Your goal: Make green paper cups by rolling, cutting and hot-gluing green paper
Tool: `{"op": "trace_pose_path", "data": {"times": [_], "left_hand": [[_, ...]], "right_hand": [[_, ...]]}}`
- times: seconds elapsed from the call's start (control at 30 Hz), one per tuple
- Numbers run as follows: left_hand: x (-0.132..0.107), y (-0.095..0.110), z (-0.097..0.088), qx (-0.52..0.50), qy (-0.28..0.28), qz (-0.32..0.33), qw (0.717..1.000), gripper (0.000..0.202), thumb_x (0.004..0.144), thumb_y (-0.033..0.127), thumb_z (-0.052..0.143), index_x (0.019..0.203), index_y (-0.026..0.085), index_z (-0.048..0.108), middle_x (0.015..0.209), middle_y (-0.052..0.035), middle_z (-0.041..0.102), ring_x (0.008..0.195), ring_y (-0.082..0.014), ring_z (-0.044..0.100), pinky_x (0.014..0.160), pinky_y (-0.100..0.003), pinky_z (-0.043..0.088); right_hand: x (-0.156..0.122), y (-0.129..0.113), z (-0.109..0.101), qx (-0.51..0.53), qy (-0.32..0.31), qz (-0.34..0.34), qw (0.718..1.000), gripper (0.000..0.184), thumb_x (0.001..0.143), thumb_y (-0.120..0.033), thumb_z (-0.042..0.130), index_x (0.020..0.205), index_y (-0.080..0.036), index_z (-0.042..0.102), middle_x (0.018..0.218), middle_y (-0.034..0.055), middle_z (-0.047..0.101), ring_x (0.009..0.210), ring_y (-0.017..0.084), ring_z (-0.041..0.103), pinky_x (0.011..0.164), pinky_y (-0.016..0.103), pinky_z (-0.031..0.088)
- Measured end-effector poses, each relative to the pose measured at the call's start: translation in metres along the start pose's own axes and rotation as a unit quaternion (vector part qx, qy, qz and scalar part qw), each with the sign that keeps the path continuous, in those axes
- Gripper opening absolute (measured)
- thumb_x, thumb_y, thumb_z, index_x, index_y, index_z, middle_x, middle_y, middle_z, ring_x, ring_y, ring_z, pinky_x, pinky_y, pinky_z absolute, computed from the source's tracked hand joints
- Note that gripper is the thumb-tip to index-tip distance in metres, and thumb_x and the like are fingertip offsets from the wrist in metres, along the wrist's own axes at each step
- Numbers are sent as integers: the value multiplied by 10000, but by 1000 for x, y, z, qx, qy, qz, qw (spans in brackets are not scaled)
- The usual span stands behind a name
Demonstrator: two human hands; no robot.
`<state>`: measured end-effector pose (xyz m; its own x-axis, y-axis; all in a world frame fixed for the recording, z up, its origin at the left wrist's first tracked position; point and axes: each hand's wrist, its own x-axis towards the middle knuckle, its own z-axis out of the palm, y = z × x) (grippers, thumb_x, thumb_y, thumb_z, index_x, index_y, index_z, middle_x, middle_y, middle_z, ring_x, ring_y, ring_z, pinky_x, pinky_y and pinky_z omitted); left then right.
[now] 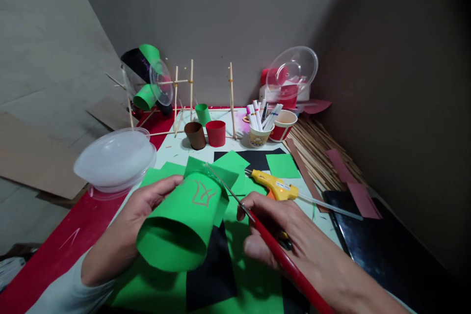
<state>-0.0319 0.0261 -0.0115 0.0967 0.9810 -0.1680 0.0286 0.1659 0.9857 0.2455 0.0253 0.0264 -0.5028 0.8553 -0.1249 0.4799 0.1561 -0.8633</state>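
My left hand [147,211] is wrapped round the side of a green paper tube [176,221], which is tilted with its open end towards me. An orange outline is drawn on the tube. A green paper square [230,176] sits against its far end, with a shiny clear bead along the join. Between the thumb and fingers of my right hand [272,225] is a long red-handled tool [283,260] with a thin metal shaft. Its tip lies at the join of tube and square. A yellow glue gun [274,184] rests just beyond my right hand.
Green and black paper pieces cover the near table. Behind stand a brown paper cup [195,136], a red one [216,134], a cup of markers [260,136] and a stick frame [191,83]. Plastic lids [114,159] lie left; wooden sticks [320,149] and a black panel [386,245] lie right.
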Motion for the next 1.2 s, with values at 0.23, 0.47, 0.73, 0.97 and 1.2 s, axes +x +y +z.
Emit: {"op": "trace_pose_path", "data": {"times": [0.23, 0.47, 0.73, 0.97, 1.2], "left_hand": [[-2, -1, 1, -33, -4, -21, 999, 408, 727, 312, 925, 1106, 412, 815, 1200, 65, 812, 1080, -217, 773, 916, -209, 621], [-4, 8, 7, -65, -8, -31, 997, 359, 662, 379, 957, 993, 445, 836, 1089, 76, 838, 995, -219, 798, 866, -232, 644], [-3, 1, -2, -40, -2, -33, 999, 394, 704, 388, 929, 1072, 467, 813, 1186, 80, 817, 1113, -242, 776, 859, -220, 642], [-2, 2, -10, 9, 7, -16, 1000, 421, 744, 338, 905, 1151, 381, 807, 1272, 30, 790, 1191, -249, 736, 930, -204, 607], [-3, 19, -11, -4, -43, -33, 999, 343, 766, 343, 881, 1095, 409, 811, 1150, 26, 820, 1030, -235, 779, 815, -214, 628]], "right_hand": [[-2, 3, 2, -56, 12, 7, 998, 273, 941, -525, 661, 935, -264, 583, 766, -40, 588, 783, 188, 556, 682, 285, 403], [-4, 6, 3, -76, 38, -20, 996, 280, 959, -537, 643, 907, -262, 625, 746, -25, 624, 829, 208, 622, 666, 274, 445], [-4, 7, 3, -108, 54, -49, 991, 328, 999, -551, 585, 860, -256, 629, 681, -27, 609, 704, 183, 602, 627, 265, 452], [-6, 9, 2, -105, 24, -47, 993, 300, 1026, -524, 550, 891, -263, 615, 697, -39, 634, 594, 140, 541, 563, 242, 432], [-4, 8, -2, -93, 6, -48, 994, 297, 1040, -496, 536, 854, -265, 560, 644, -51, 646, 602, 153, 552, 585, 251, 432]]}}
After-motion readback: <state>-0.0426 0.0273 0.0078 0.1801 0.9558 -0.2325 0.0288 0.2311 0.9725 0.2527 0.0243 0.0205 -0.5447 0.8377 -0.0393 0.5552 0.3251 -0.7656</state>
